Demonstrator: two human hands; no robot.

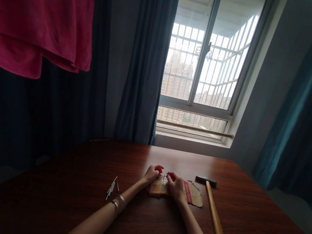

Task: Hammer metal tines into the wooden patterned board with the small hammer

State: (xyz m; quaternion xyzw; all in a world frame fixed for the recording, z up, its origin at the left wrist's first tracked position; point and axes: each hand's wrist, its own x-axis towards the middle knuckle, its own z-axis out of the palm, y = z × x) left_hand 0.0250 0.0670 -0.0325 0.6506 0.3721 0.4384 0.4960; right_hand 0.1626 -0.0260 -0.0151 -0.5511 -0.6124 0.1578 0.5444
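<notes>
Mat (pixel 159 188) flat on table (pixel 139 228), mid. Right hand (pixel 175 184) pinching thin nail (pixel 167 177) upright over it. Left hand (pixel 154 173) curled at mat's edge; too small to tell if holding. Likely nail-placing step; next move calls for steady fingertips.

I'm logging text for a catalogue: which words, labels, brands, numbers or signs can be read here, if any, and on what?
No readable text anywhere.
Patterned piece under the hands: dots and a red band; too small to tell whether any marks are letters.
Hammer: no legible marking.
Buildings outside: hazy, no readable sign.
</notes>
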